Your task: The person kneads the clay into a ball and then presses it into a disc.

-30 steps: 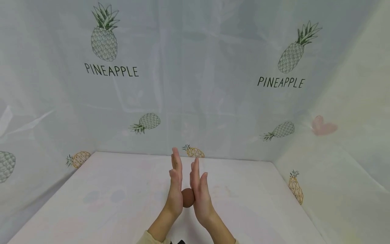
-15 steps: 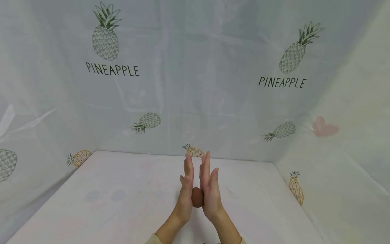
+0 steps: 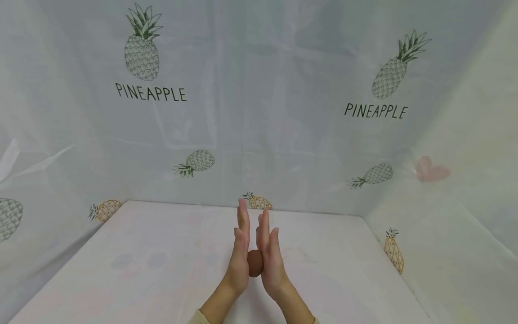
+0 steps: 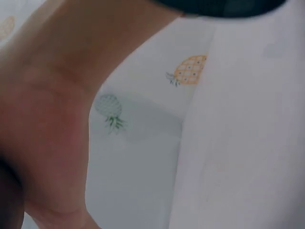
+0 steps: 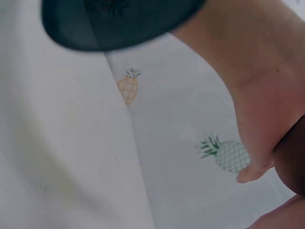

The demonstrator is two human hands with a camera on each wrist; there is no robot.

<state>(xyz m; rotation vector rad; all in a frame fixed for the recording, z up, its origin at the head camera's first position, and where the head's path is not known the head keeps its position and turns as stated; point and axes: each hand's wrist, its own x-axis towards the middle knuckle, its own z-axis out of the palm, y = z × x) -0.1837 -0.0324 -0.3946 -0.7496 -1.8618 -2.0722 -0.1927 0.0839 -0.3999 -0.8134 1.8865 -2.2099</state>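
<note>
A smooth brown ball point(image 3: 255, 263), which looks like modelling clay, sits between two flat palms above the table. My left hand point(image 3: 238, 258) presses it from the left, fingers straight and pointing up and away. From the other side my right hand point(image 3: 272, 263) presses it, also with straight fingers. The left fingertips reach a little farther than the right ones. In the right wrist view, part of the ball point(image 5: 291, 157) shows dark against the palm. Only a dark edge of the ball point(image 4: 10, 200) appears in the left wrist view.
A white table point(image 3: 162, 252) lies under the hands. Behind it hangs a pale sheet point(image 3: 259, 112) printed with pineapples, and similar sheeting point(image 3: 465, 216) covers the sides.
Both hands and the ball shifted right, then partly back left. The palms slid against each other: fingertips were nearly level half a second ago, and now the left ones stand farther forward.
</note>
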